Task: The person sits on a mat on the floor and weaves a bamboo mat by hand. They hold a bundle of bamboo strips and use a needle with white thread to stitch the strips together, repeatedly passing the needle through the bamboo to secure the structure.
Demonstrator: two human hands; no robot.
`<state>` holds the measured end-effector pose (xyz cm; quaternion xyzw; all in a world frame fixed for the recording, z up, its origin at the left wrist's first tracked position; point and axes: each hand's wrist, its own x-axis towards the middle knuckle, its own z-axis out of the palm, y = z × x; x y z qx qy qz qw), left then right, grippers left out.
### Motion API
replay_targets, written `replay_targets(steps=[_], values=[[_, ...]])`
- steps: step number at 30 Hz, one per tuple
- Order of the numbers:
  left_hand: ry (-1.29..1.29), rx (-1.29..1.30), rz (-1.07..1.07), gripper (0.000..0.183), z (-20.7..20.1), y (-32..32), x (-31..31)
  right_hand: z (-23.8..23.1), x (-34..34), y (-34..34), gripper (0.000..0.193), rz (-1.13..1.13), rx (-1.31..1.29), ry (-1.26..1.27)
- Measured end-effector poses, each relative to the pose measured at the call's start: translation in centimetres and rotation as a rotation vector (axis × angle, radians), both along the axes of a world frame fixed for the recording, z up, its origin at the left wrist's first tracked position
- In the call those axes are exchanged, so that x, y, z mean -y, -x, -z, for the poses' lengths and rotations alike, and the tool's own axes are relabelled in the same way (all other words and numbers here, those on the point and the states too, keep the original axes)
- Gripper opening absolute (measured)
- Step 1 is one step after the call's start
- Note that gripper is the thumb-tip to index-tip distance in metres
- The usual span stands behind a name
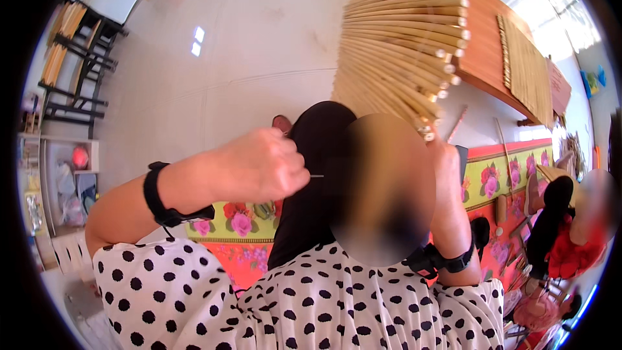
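My left hand [275, 163] is closed in a pinch in front of my dark trouser leg. A thin, pale, needle-like piece [316, 175] sticks out from its fingers toward the right. My right hand [445, 159] grips the near edge of a mat of straw-coloured sticks [395, 45]. The sticks lie side by side, fanned and curved, with their cut ends toward the right. A blurred round patch covers my lap and part of the right hand, so some of its fingers are hidden. Both wrists wear black straps.
A reddish-brown wooden table [486, 45] stands at the far right, with a flat stick mat [528, 68] on it. Flowered cloth [492, 178] spreads beneath me. Black-framed stools [78, 58] and a shelf [71, 168] line the left. Another person in red [573, 246] sits at right.
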<state>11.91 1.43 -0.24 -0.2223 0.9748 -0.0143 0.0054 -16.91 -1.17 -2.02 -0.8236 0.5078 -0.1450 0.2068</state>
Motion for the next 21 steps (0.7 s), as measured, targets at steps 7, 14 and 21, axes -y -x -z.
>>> replay_targets(steps=[7,14,21], values=[[-0.432,-0.660,-0.456,0.019,1.3,-2.2,-0.5,1.0,-1.4,4.6,0.022,0.445,0.240,-0.359],[-0.601,-0.536,-1.437,0.038,21.7,-15.2,-15.2,2.2,-0.2,1.4,0.036,0.213,0.270,0.223],[-0.951,-0.320,-1.942,0.050,36.7,-17.4,-23.2,1.9,0.2,4.7,0.033,0.394,0.163,0.127]])
